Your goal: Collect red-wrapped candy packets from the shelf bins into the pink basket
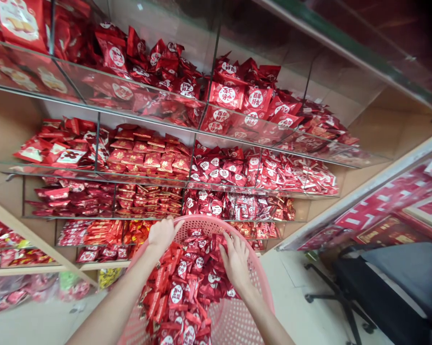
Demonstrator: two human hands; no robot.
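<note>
A pink plastic basket (pixel 237 316) is tipped up in front of me, holding several small red candy packets (pixel 187 287) with white round labels. My left hand (pixel 162 233) grips the basket's far rim, fingers curled over it. Resting on the pile of packets inside the basket is my right hand (pixel 235 261), its fingers spread among them. Just beyond the basket are glass shelf bins (pixel 216 206) full of similar red packets.
Tiers of glass shelves (pixel 201 120) with dividers hold red sweets in many compartments. More packets fill a wooden-edged shelf (pixel 15 258) at the left. A black office chair (pixel 381 287) stands on the pale floor at the right, under another display.
</note>
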